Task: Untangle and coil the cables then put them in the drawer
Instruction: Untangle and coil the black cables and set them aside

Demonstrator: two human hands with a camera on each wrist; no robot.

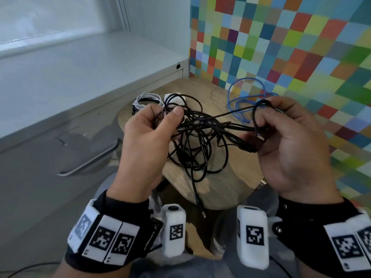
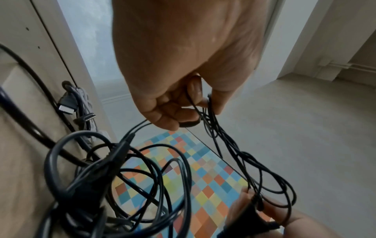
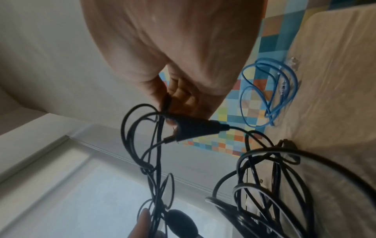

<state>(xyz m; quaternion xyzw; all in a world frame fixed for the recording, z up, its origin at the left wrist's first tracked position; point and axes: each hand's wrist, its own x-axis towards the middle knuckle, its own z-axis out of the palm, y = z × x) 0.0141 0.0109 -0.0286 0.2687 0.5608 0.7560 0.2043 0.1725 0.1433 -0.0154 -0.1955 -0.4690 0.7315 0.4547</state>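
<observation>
Black tangle (image 1: 197, 141) pinched in my left hand (image 1: 148, 137) and right hand (image 1: 289, 141) above the table (image 1: 224, 177); I'd feed the splitter (image 3: 195, 128) back through slack loops, never tugging.

Black cable tangle (image 1: 197, 137) over a pale wood-grain worktop (image 1: 224, 181). Blue cable (image 1: 239, 97) and white cable coil (image 1: 144, 100) further back. Wall (image 1: 281, 47) chequered — red, orange, yellow, green, blue, purple squares. Grey drawer front (image 1: 50, 157). Black wristbands (image 1: 112, 227) — white tags, black square codes.
</observation>
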